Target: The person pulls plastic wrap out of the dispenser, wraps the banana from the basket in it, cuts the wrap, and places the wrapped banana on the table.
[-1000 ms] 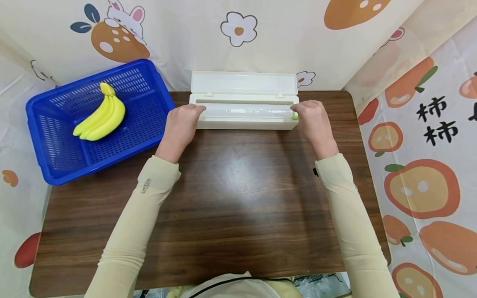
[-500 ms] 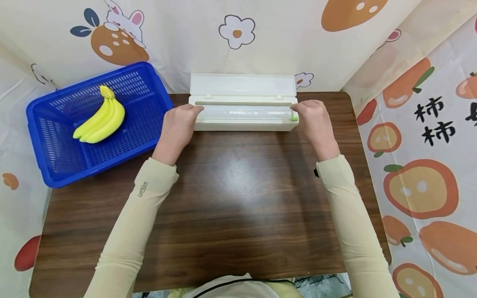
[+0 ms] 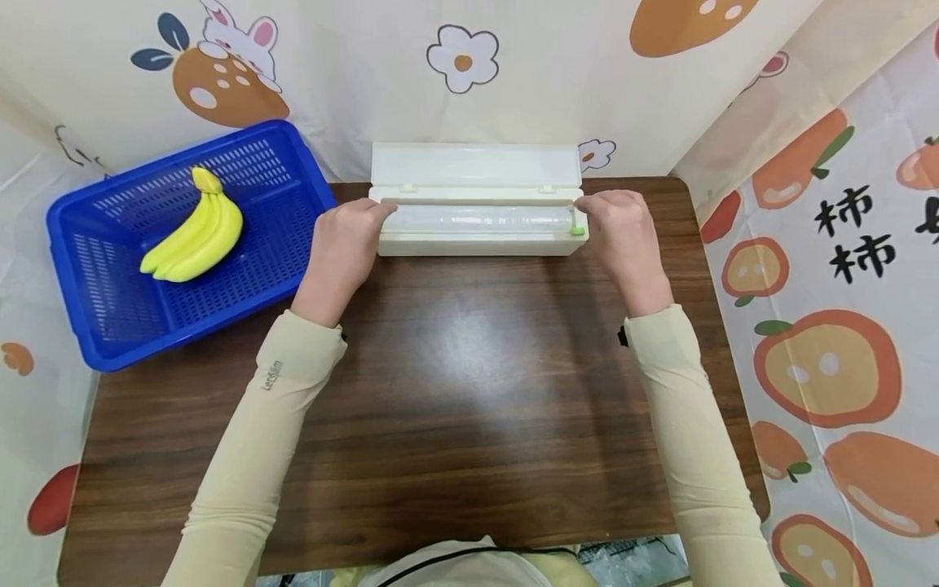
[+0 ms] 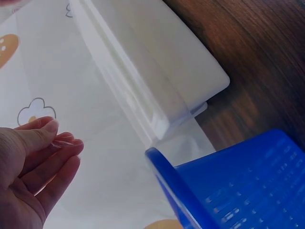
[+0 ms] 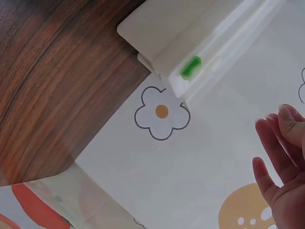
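Note:
At the back of the table a white cling film dispenser box lies with its lid up. Inside it is a clear roll of cling film, and a green cutter slider sits at the right end. My left hand is raised at the box's left end, thumb and fingers pinching a bit of clear film, best seen in the left wrist view. At the right end my right hand pinches the film's edge between thumb and forefinger; the transparent sheet itself hardly shows.
A blue plastic basket stands at the left, near my left forearm, with a bunch of yellow bananas in it. The dark wooden table stretches in front of the box. A printed curtain closes off the back.
My left hand has shifted slightly left, and both hands sit a little higher in the view. Their pinch is unchanged, and the box and basket have stayed in place.

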Available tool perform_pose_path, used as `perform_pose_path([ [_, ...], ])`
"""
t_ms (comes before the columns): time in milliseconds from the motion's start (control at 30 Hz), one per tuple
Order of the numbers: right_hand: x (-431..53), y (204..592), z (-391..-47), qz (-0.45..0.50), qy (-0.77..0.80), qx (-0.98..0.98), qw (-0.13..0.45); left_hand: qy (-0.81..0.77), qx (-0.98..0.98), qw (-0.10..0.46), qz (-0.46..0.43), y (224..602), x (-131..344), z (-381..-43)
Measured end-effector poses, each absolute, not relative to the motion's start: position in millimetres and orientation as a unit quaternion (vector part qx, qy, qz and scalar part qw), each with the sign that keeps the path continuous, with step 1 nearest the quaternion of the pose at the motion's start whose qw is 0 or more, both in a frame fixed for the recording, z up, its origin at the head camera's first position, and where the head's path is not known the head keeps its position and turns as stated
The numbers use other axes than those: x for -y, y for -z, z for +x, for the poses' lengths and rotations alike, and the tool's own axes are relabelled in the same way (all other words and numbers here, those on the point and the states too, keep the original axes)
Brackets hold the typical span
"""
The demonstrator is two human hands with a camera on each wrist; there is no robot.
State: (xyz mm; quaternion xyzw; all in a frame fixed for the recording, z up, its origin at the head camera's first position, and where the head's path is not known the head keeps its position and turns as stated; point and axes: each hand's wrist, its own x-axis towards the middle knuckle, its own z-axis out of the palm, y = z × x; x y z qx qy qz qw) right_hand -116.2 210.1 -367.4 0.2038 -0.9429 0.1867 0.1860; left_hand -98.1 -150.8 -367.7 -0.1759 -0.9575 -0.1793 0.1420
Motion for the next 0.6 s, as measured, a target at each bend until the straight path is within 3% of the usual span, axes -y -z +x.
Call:
perform_pose_path([
  [600,-211.0,354.3,-114.2,0.213,-0.185,0.937,0.206,0.188,0.949,0.17,-0.189,356.4,152.7,-92.7],
])
